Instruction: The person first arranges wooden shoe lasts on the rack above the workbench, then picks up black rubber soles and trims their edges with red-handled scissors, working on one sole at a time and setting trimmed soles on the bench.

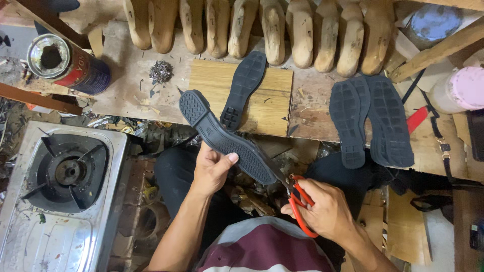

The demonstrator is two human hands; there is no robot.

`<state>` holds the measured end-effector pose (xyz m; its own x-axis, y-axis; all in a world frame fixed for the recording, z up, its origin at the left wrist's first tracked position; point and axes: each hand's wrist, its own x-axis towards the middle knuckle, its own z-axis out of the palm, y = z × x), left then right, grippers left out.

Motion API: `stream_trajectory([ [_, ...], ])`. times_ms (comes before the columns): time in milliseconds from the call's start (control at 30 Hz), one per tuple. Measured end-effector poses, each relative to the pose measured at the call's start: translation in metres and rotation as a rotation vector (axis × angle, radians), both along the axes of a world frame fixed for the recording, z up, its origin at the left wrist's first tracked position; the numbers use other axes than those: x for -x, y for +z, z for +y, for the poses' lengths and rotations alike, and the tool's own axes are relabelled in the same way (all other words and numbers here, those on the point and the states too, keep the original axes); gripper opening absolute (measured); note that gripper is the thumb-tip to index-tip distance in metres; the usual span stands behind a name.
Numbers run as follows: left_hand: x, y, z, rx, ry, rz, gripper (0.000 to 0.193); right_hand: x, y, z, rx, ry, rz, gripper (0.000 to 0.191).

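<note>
My left hand (210, 168) grips a black rubber shoe sole (222, 137) from below, tread side up, heel pointing up-left over the bench edge. My right hand (322, 209) is closed around red-handled scissors (301, 201), whose blades meet the toe end of that sole. Another black sole (243, 89) lies on a light wooden board (275, 98) just beyond. Two more black soles (348, 123) (389, 121) lie side by side on the bench at the right.
A row of wooden shoe lasts (272, 30) lines the back of the bench. A metal tin (65, 63) and a pile of small nails (161, 71) sit at left. A steel gas stove (63, 194) stands at lower left. A pink-lidded container (461, 89) is at far right.
</note>
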<state>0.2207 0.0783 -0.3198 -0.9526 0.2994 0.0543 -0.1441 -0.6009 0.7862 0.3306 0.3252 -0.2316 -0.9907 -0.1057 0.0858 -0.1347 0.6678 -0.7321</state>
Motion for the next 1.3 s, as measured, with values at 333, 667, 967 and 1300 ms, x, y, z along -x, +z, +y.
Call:
stream_trajectory([
  [333, 0.002, -0.001, -0.002, 0.026, -0.074, 0.011, 0.062, 0.001, 0.001, -0.001, -0.027, -0.015, -0.028, 0.046],
  [667, 0.012, 0.000, -0.015, 0.066, -0.070, -0.006, 0.036, -0.004, -0.005, 0.003, 0.103, -0.020, -0.136, 0.033],
  [967, 0.002, 0.009, -0.002, 0.086, -0.089, 0.023, 0.039, 0.007, 0.004, -0.006, -0.108, -0.003, 0.019, 0.056],
  [1300, 0.007, 0.004, -0.015, 0.169, -0.173, 0.050, 0.039, -0.001, -0.006, 0.008, -0.075, 0.031, -0.045, 0.050],
])
